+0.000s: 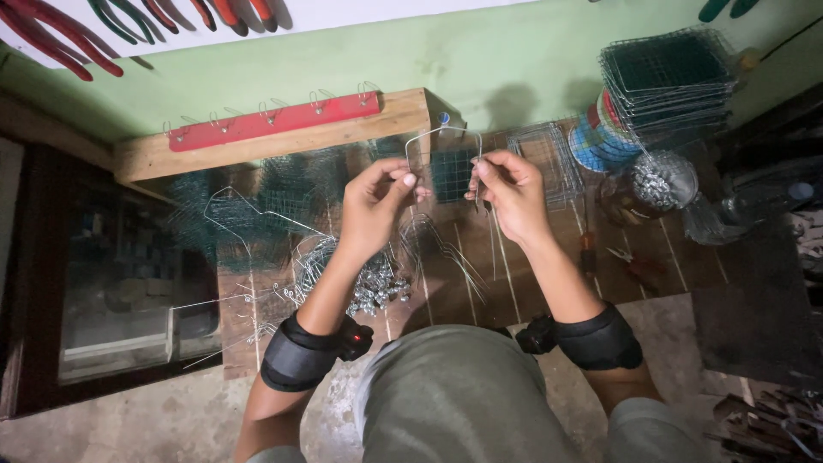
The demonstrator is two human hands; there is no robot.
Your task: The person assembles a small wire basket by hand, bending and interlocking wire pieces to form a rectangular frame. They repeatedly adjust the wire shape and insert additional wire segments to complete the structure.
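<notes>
pliers with red and green handles [60,39] hang far left on the wall, and below them a red hook rail [273,120] sits on a wooden beam. nearer, green mesh pieces [257,206] and a pile of small metal clips [377,291] lie on the slatted wooden counter [677,266]. your left hand [373,206] is closed in a pinch on one leg of a bent wire frame [441,133]; your right hand [512,193] pinches the other leg. the frame arches just beyond both sets of fingers, above the counter. it looks light, thin and springy, so grip the legs close to the bends. far right, stacked mesh baskets [669,73] stand by a clip-filled jar [660,184].
</notes>
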